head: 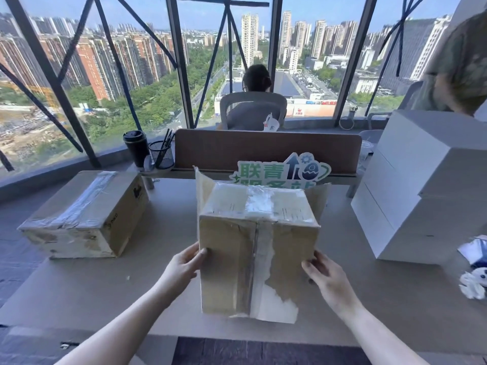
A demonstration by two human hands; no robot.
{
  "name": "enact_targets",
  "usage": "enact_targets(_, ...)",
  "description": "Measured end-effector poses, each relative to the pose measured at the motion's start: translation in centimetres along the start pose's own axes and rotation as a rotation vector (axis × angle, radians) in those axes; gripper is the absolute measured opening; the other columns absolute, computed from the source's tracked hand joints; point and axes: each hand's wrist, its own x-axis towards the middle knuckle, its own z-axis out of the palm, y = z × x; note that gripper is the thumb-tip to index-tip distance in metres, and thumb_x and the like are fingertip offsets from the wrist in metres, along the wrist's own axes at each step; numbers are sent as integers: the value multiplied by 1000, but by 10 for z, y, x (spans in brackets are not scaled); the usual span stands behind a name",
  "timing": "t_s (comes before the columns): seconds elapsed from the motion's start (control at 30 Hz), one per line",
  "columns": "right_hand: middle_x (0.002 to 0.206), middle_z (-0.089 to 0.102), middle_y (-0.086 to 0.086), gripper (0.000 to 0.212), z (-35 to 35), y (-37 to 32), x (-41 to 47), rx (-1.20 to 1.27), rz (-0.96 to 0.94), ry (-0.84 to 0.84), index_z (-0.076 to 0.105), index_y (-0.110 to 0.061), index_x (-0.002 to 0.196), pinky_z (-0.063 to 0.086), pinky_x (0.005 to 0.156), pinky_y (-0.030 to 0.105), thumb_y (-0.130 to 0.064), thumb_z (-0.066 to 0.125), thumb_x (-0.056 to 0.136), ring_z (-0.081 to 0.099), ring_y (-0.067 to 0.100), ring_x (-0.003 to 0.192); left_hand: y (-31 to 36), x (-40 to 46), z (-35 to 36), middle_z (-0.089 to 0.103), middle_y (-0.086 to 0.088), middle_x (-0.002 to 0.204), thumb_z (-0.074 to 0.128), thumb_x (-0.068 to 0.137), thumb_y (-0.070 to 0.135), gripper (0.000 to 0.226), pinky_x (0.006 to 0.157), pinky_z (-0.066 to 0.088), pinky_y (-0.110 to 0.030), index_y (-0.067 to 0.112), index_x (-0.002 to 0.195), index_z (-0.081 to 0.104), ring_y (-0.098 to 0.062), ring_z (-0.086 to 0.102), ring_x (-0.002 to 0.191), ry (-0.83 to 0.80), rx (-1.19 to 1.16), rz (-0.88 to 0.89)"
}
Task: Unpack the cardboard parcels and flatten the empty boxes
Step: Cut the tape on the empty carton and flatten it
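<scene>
A brown cardboard box (253, 248) stands in the middle of the table (105, 293), its taped seam facing me and flaps sticking out at its far end. My left hand (184, 267) grips its left edge, the thumb on the near face. My right hand (329, 280) holds its right edge, fingers curled around the corner. A second cardboard parcel (84, 217), sealed with clear tape, lies on the table to the left, apart from both hands.
Stacked white boxes (421, 196) fill the right side. Crumpled white packaging (474, 280) lies at the right edge. A black cup (136, 147), a mesh pen holder (162, 154), a brown divider (266, 147) and a green sign (282, 171) stand behind. People sit beyond.
</scene>
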Motion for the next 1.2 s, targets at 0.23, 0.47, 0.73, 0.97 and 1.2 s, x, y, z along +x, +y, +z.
enact_targets(0.23, 110, 74, -13, 32, -2, -32, 48, -40, -76, 243, 67, -24, 126, 55, 94, 36, -34, 62, 96, 69, 5, 103, 52, 38, -8, 69, 13, 66, 58, 95, 46, 26, 66, 53, -27, 31, 86, 77, -6, 62, 53, 239, 247, 186)
enact_targets(0.47, 128, 66, 1, 42, 23, -1, 102, -367, 144, 228, 64, -13, 130, 46, 102, 37, -39, 55, 97, 58, 25, 122, 31, 92, -1, 71, 10, 67, 55, 89, 53, 37, 77, 56, -32, 23, 75, 73, -13, 68, 71, 218, 532, -44)
enact_targets(0.73, 156, 37, 3, 67, 58, 26, 128, -277, 269, 31, 22, -18, 157, 30, 112, 30, -10, 54, 99, 36, 22, 142, -22, 128, 26, 58, -6, 129, 68, 84, 42, 60, 87, 44, -34, 15, 131, 45, -28, 57, 116, 141, 526, -168)
enact_targets(0.97, 154, 38, -2, 62, 45, 50, 128, -187, 263, 94, 27, -22, 156, 31, 114, 34, -29, 55, 101, 37, 18, 142, -29, 132, 36, 20, -6, 160, 57, 91, 42, 85, 107, 35, -45, 22, 156, 6, -32, 31, 140, 173, 606, -112)
enact_targets(1.2, 140, 54, 16, 47, -26, 126, 121, -596, 569, 342, 46, -7, 144, 48, 94, 39, -19, 49, 98, 56, 36, 120, -20, 149, 60, 1, -3, 165, 37, 97, 56, 65, 121, 9, -47, 34, 155, 17, -26, 1, 151, 156, 945, 116)
